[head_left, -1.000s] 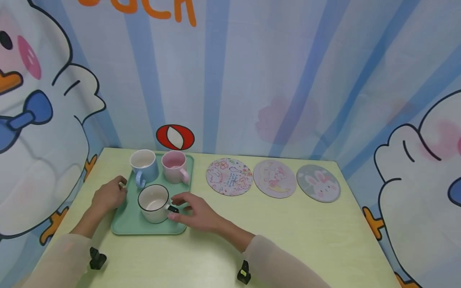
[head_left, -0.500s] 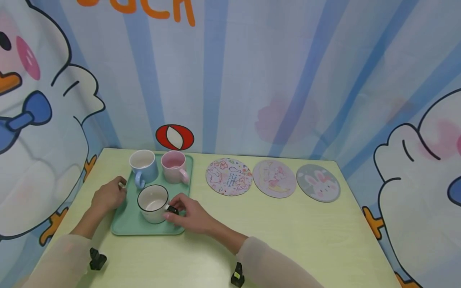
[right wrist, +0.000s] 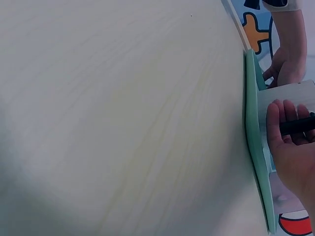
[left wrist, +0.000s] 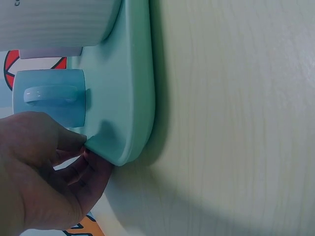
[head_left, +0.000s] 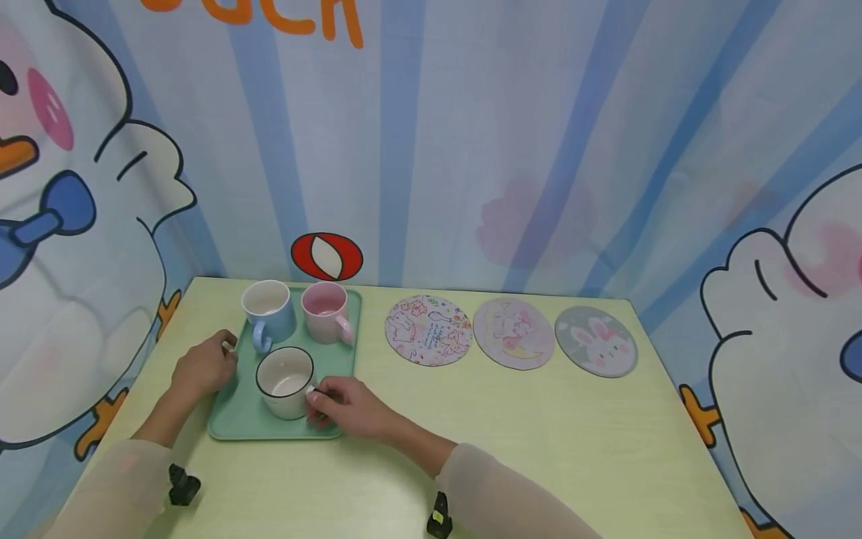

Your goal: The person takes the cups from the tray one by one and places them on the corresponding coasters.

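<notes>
A green tray [head_left: 236,425] lies on the table's left side with three mugs on it. My left hand [head_left: 204,365] pinches the tray's left rim; in the left wrist view its thumb is over the edge and the fingers are below. At the front of the tray stands a white mug [head_left: 279,400] with a dark rim. My right hand [head_left: 357,408] holds its black handle [right wrist: 294,127], the fingers curled round it in the right wrist view. Behind it are a light blue mug [head_left: 276,327] and a pink mug [head_left: 319,328].
Three round coasters lie in a row right of the tray: a floral one [head_left: 428,331], a pink one [head_left: 513,334] and a grey one with a rabbit [head_left: 596,342]. A striped cartoon curtain [head_left: 458,150] stands behind the table [head_left: 539,427].
My right hand has moved slightly left and closed its fingers round the white mug's handle. The mug has barely shifted. My left hand stays on the tray rim.
</notes>
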Tool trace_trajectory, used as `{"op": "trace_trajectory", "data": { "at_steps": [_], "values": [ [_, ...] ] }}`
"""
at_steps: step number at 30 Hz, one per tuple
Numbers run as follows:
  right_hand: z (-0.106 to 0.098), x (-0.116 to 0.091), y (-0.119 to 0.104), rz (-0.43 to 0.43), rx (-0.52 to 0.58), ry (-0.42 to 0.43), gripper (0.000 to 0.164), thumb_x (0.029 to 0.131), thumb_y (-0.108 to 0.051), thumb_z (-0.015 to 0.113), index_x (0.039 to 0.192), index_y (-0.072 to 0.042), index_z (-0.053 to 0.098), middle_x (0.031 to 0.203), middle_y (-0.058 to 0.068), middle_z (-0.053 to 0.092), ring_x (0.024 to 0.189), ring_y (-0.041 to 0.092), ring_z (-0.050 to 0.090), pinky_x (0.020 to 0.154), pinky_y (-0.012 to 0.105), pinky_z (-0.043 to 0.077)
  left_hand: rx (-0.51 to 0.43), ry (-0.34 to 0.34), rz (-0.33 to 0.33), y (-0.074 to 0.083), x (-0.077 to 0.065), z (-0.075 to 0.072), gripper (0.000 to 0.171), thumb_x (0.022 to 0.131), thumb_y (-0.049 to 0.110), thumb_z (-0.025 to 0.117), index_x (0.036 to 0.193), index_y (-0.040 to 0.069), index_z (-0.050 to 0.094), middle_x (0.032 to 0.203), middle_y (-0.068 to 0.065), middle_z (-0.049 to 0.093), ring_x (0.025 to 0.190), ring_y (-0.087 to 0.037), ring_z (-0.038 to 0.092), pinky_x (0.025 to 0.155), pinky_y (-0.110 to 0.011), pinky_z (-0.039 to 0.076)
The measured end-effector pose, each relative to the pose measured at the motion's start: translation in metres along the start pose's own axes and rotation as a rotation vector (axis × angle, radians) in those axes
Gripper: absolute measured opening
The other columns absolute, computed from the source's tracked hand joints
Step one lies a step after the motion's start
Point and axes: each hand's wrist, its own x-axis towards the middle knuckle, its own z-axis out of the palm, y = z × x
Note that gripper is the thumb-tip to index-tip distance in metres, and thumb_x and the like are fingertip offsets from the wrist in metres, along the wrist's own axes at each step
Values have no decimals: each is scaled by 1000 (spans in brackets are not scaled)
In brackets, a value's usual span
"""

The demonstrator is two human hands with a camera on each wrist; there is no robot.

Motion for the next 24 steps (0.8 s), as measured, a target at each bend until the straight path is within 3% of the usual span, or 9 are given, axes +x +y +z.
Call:
{"op": "trace_trajectory", "data": {
  "at_steps": [5, 9, 13, 19, 24],
  "values": [
    [4, 1, 2, 21, 61, -11, 28, 113, -14, 51, 103, 11, 62, 86, 8, 66, 80, 11, 66, 77, 31, 61, 2, -2, 3, 0, 0, 0, 32, 105, 12, 48, 129, -8, 52, 109, -28, 65, 89, -41, 64, 76, -57, 49],
    [6, 1, 1, 2, -6, -2, 34, 114, -17, 48, 97, 9, 59, 75, 5, 57, 71, 9, 59, 71, 22, 54, 7, -1, 4, -1, 1, 1, 32, 105, 12, 48, 130, -8, 52, 109, -28, 65, 89, -41, 64, 76, -57, 49],
    [8, 0, -2, 6, -83, 26, 38, 115, -22, 46, 90, 6, 54, 73, 10, 52, 67, 11, 52, 66, 21, 45, 5, -1, -1, -2, 1, 3, 32, 105, 12, 47, 130, -8, 51, 108, -28, 65, 87, -40, 64, 75, -56, 49],
    [13, -2, -9, 72, -111, 121, 36, 115, -22, 45, 96, 6, 56, 72, 4, 51, 64, 11, 49, 63, 22, 41, -1, -2, -6, -2, 1, 4, 33, 106, 13, 47, 131, -8, 51, 109, -28, 65, 87, -38, 64, 75, -55, 49],
    [13, -3, -11, 60, -117, 148, 37, 115, -22, 43, 98, 9, 55, 71, -2, 48, 63, 8, 47, 63, 22, 40, 0, 5, -2, -1, 1, 3, 33, 105, 12, 47, 131, -8, 51, 110, -29, 65, 88, -40, 64, 76, -56, 49]
  ]
}}
